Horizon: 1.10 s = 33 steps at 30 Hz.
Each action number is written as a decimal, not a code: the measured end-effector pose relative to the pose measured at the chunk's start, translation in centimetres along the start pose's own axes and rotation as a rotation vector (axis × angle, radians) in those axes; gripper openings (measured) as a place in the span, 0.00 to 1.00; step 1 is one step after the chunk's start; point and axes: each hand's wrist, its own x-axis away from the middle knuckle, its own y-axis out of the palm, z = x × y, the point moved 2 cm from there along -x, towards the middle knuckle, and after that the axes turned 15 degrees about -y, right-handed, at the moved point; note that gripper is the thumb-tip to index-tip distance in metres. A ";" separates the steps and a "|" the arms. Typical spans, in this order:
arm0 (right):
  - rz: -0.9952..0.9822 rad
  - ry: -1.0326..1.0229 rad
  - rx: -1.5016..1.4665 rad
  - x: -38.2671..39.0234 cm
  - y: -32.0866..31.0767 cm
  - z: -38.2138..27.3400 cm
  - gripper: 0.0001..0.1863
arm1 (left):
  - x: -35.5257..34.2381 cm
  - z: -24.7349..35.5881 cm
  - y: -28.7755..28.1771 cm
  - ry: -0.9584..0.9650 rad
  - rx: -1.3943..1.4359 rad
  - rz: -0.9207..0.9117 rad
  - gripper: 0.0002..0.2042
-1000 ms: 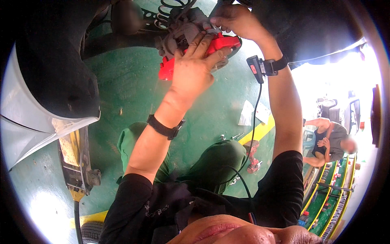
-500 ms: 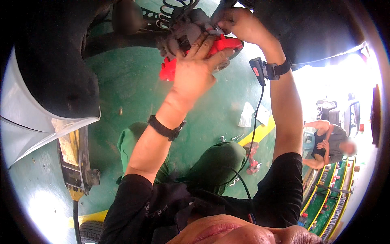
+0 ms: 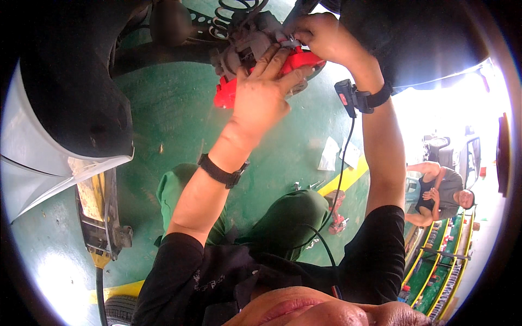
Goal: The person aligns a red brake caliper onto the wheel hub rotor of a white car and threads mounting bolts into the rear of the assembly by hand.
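Since 1 second ago, both hands have barely shifted on the red brake caliper [image 3: 260, 76] under the wheel arch. The left hand [image 3: 261, 98] presses it with fingers spread; the right hand [image 3: 325, 35] pinches its upper edge, so fitting continues.

Red brake caliper [image 3: 255, 81] up at the wheel hub, glossy paint, tilted so its lower-left end drops toward the green floor [image 3: 163, 125]. Much of its face is covered; only the red ends and top edge show. Just above it, touching, sits the grey metal bracket [image 3: 244, 46], dull and grimy, with the dark coil spring [image 3: 228, 11] above that.
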 end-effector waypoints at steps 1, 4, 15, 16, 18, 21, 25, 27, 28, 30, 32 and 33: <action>0.034 -0.021 -0.028 0.1 0.0 0.1 0.11 | 0.0 0.0 0.0 0.002 0.000 0.007 0.26; 0.016 -0.009 -0.065 0.1 0.0 0.2 0.12 | 0.1 -0.2 0.1 0.014 -0.010 0.025 0.26; -0.043 0.060 -0.043 0.0 -0.5 -0.2 0.12 | 0.0 0.0 0.1 0.010 -0.032 0.015 0.28; -0.045 0.059 -0.038 0.0 -0.5 -0.1 0.12 | 0.0 0.1 0.1 0.001 -0.023 0.010 0.28; -0.036 0.083 -0.064 0.0 -0.5 -0.1 0.12 | 0.0 0.1 0.0 -0.017 -0.006 0.001 0.29; -0.021 0.036 -0.046 0.1 -0.5 0.0 0.12 | -0.1 0.3 -0.3 -0.006 -0.017 -0.006 0.28; -0.040 0.034 -0.136 -0.1 -0.1 1.2 0.12 | 0.0 0.2 -0.2 -0.009 0.001 0.005 0.27; -0.057 0.080 -0.226 -0.4 -0.2 1.5 0.13 | 0.0 0.2 -0.1 0.001 -0.003 0.040 0.27; -0.065 0.104 -0.270 -0.4 -0.2 1.6 0.14 | 0.0 0.2 -0.1 -0.002 -0.003 0.038 0.27; -0.073 0.106 -0.280 -0.7 0.1 1.9 0.15 | 0.1 0.2 0.0 -0.008 -0.006 0.033 0.27; -0.084 0.114 -0.319 -0.9 0.2 1.9 0.16 | 0.1 0.2 -0.1 -0.009 0.000 0.025 0.27; -0.091 0.121 -0.353 -1.0 0.3 1.9 0.16 | 0.1 0.3 -0.2 -0.009 0.004 0.021 0.27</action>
